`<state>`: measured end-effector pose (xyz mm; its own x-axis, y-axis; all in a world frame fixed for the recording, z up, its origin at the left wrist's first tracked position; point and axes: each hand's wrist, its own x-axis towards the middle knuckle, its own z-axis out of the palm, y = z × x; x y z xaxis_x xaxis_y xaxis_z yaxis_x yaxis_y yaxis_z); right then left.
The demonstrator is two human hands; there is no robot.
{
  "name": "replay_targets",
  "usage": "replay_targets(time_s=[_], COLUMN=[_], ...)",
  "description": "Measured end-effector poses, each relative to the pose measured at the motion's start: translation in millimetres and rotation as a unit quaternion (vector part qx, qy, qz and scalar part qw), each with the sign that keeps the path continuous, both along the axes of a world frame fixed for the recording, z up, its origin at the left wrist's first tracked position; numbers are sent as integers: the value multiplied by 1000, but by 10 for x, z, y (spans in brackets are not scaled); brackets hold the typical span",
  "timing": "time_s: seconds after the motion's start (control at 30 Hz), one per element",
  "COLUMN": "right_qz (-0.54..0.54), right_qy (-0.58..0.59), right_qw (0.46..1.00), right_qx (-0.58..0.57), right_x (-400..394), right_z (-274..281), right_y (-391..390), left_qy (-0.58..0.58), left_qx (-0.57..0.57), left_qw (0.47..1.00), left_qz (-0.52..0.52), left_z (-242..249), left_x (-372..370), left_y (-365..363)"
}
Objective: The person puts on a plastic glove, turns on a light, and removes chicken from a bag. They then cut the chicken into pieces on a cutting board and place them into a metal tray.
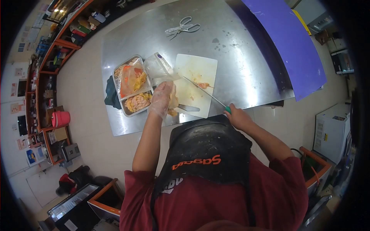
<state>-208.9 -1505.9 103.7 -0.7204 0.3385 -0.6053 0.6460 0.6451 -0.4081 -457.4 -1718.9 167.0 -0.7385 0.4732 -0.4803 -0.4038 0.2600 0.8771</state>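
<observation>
A knife point(206, 91) with a green handle is in my right hand point(239, 117), its blade slanting over the white cutting board point(196, 63). Small meat scraps point(203, 85) lie by the blade. My left hand point(162, 96), in a clear plastic glove, is closed at the board's left edge, on yellowish raw meat point(173, 99) partly hidden by the fingers. A clear plastic bag point(158, 67) extends beyond that hand. Left of it, a metal tray point(115, 79) holds raw meat pieces point(138, 102) and a bag with orange and yellow contents point(133, 79).
Scissors point(184, 27) lie on the far part of the metal table point(142, 30). A dark green cloth point(111, 94) sits beside the tray's left side. A purple panel point(291, 46) runs along the right side. Orange-edged shelves point(48, 71) stand at the left.
</observation>
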Motion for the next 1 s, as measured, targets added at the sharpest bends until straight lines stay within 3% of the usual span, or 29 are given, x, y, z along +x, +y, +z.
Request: replay_targets(time_s=[0.13,0.27,0.43,0.53,0.6,0.7,0.8,0.87,0.93,1.0], right_qz=[57,92,3,-93,-107,-48,-35,-78,-88,-67], right_qy=[59,101,132,64,51,113,133,87,66,71], right_qw=[995,985,991,987,980,980,983,990,993,995], right_qx=[57,103,6,-116,-158,-154,-123,-74,-39,-19], right_x=[-283,-748,-469,-363,-289,-219,-181,-143,-154,-161], right_z=[-20,205,198,416,384,-98,-248,-201,-46,56], right_y=[353,652,705,452,273,36,-155,-118,-41,69], left_qy=[-41,-163,-250,-198,-33,309,360,282,94,165], left_qx=[95,135,247,143,-5,-227,-270,-229,-123,-214], left_qw=[995,977,935,970,998,914,891,931,979,962], left_qz=[-2,10,-55,12,-49,-134,-53,22,134,41], left_z=[-236,15,-455,-767,-1400,-2342,-2500,-2589,-1833,-1633], left_x=[51,172,28,10,-166,-358,-377,-337,-141,-101], left_y=[204,489,643,725,581,249,146,111,224,210])
